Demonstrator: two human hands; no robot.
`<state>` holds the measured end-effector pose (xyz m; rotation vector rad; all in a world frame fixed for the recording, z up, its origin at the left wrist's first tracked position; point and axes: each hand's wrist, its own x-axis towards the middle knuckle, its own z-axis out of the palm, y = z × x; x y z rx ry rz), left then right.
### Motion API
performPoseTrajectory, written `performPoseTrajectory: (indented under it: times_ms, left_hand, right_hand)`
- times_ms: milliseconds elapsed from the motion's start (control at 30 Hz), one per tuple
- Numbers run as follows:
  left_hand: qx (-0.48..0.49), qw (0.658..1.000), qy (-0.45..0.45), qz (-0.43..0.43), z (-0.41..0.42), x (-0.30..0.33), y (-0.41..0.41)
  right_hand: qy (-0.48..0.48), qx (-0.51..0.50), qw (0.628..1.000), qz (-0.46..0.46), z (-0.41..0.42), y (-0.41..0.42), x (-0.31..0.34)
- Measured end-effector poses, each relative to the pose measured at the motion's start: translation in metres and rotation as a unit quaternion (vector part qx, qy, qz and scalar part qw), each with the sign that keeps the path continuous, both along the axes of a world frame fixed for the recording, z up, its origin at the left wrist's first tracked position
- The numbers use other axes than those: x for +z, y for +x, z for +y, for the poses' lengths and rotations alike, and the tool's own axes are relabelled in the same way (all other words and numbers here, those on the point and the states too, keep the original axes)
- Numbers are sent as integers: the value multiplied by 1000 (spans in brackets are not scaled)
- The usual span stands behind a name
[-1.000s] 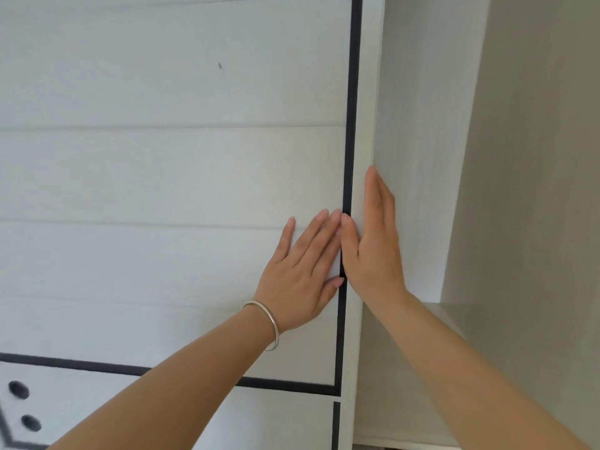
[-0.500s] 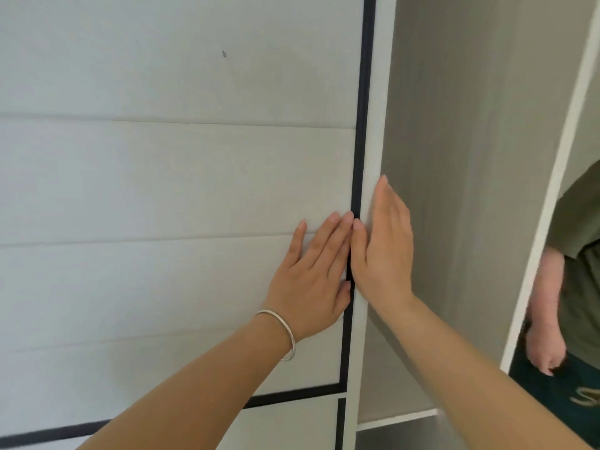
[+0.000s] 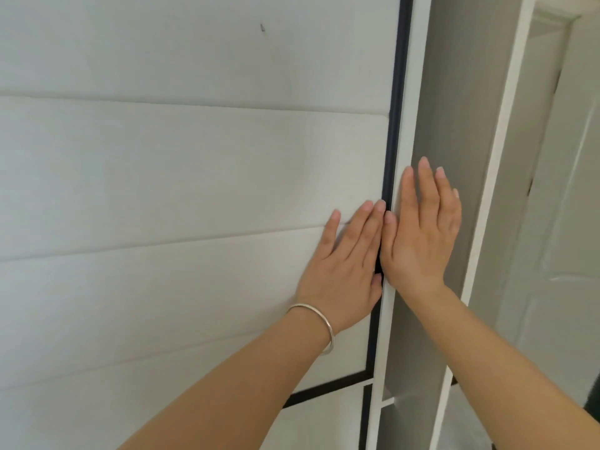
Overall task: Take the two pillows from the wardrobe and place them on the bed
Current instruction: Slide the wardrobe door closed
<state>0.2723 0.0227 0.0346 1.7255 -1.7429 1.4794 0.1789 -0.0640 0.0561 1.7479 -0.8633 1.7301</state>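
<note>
A white panelled wardrobe door (image 3: 194, 173) with a black border strip fills the left and middle of the head view. My left hand (image 3: 344, 271), with a silver bangle on the wrist, lies flat on the door face near its right edge. My right hand (image 3: 422, 235) is flat with fingers extended at the door's right edge, in front of the grey inner wardrobe wall (image 3: 454, 157). Both hands hold nothing. No pillows and no bed are in view.
A narrow gap beside the door shows the grey wardrobe interior and a white shelf edge (image 3: 388, 402). A white vertical wardrobe frame (image 3: 493, 206) stands to the right. Beyond it is a white room door (image 3: 568, 222).
The view has swung right and the door edge has shifted right. The visible wardrobe opening is narrower. The person seen at the right half a second ago is out of view. Both hands stay at the door edge.
</note>
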Motion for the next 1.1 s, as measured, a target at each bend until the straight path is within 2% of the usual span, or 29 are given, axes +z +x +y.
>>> performPoseTrajectory:
  times_ms: [300, 533, 767, 967, 1100]
  left_hand:
    - [-17, 1000, -7, 1, -30, -7, -26]
    - [-37, 999, -9, 1, -46, -6, -41]
    - [-58, 998, 2, 1, -60, -6, -53]
    - [-55, 998, 14, -7, -69, -5, -63]
    - [-52, 998, 23, -4, -73, -3, -70]
  right_hand:
    - [-24, -112, 993, 16, -28, -26, -7]
    - [-20, -142, 990, 2, -42, -43, -7]
    - [99, -17, 993, -69, -45, -51, -9]
    - [186, 9, 979, -83, -49, -59, -12]
    - [189, 14, 978, -86, -52, -63, -11]
